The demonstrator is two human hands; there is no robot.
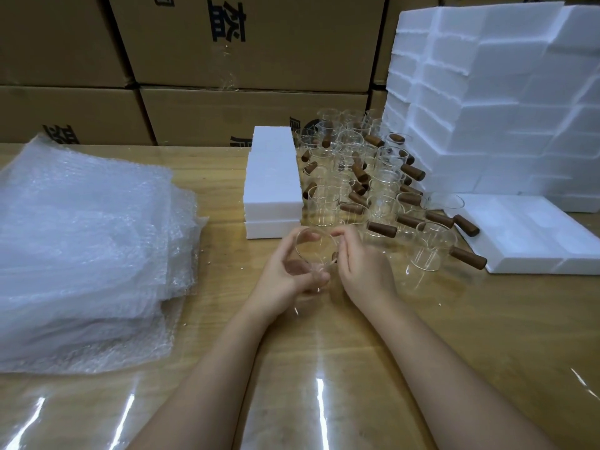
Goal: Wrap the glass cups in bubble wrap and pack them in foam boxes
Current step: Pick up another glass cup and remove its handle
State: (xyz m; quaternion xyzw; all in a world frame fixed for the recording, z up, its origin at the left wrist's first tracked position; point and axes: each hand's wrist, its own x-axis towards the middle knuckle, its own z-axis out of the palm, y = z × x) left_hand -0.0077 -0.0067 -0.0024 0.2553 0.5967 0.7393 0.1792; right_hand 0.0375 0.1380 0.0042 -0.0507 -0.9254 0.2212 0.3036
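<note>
Both hands hold one clear glass cup (313, 251) just above the wooden table (454, 336), in the middle of the view. My left hand (285, 274) curls round its left side and base. My right hand (360, 264) grips its right side, where its brown handle is mostly hidden behind the fingers. Several more glass cups with brown wooden handles (363, 177) stand crowded just beyond. A thick stack of bubble wrap sheets (84, 251) lies to the left. An open foam box tray (532, 232) sits at the right.
Closed white foam boxes (274, 177) are stacked just beyond my hands. A tall pile of foam boxes (500, 99) rises at the back right. Brown cardboard cartons (227, 60) wall off the far side of the table.
</note>
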